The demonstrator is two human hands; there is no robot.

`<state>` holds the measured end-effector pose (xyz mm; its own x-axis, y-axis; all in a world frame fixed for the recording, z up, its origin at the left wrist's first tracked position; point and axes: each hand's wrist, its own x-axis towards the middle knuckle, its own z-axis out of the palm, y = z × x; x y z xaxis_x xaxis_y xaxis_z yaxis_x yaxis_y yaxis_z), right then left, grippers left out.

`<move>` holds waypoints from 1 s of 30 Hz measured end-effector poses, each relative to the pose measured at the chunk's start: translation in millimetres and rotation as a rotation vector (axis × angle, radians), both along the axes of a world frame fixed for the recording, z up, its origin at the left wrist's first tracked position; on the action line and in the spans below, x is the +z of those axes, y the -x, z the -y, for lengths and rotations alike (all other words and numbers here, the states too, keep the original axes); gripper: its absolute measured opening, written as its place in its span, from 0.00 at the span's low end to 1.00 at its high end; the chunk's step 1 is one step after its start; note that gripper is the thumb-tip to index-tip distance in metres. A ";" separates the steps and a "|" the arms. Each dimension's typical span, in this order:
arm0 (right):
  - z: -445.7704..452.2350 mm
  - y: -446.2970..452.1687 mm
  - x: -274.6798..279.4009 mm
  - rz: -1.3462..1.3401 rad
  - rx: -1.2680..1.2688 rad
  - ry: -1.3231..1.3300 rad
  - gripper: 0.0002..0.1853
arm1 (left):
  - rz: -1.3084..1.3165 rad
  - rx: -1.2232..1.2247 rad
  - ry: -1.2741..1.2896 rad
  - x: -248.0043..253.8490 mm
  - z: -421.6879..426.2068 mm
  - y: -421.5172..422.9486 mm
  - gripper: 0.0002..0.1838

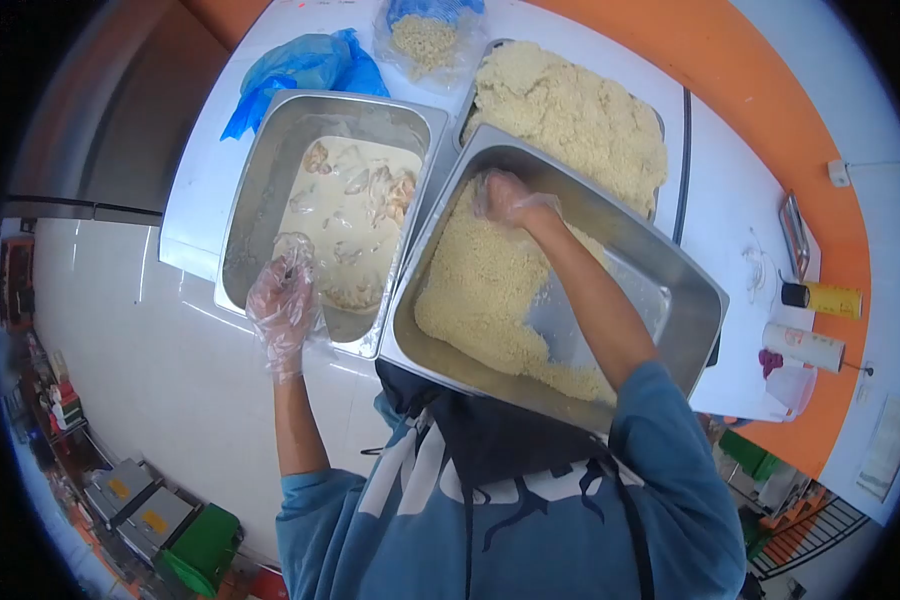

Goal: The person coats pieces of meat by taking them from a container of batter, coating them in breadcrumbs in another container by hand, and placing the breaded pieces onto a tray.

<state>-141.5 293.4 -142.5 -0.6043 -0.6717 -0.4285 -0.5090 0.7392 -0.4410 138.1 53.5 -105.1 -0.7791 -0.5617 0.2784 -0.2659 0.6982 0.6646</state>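
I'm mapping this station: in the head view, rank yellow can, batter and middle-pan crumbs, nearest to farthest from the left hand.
1. Batter, in the left pan
2. Crumbs, in the middle pan
3. Yellow can, far right

Yellow canister (832, 300) with black end sitting near white roll (803, 346) (faint print showing); clear tub (793, 390) resting just beside roll; orange wall stripe (770, 105) curving behind; green bin (202, 548) standing lower left.
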 end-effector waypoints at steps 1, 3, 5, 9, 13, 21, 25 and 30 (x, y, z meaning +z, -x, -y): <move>-2.6 -0.8 -7.6 -0.057 0.047 0.008 0.11 | -0.038 -0.019 -0.011 -1.1 0.6 -0.5 0.09; -9.2 5.3 -10.5 -0.144 0.069 0.187 0.11 | -0.127 -0.035 -0.035 -7.8 1.3 0.3 0.08; -12.6 -3.9 5.0 -0.249 0.131 0.272 0.12 | -0.121 -0.011 -0.082 -8.0 1.5 1.5 0.08; -37.3 -26.5 -37.9 -0.145 0.010 0.577 0.10 | -0.134 -0.014 -0.046 -15.0 4.6 0.5 0.07; -53.4 -31.4 -57.8 -0.083 0.019 0.690 0.12 | -0.097 -0.007 0.011 -17.1 6.3 -0.2 0.07; -81.9 -20.9 -66.9 0.112 0.042 0.654 0.30 | -0.059 -0.014 -0.020 -6.8 1.5 2.5 0.06; -62.0 -21.5 -27.0 0.113 0.154 0.094 0.41 | -0.083 -0.037 -0.031 0.5 -2.2 4.0 0.06; -52.0 -31.1 4.9 0.097 0.314 -0.102 0.34 | -0.027 0.008 0.035 -8.6 2.8 1.3 0.06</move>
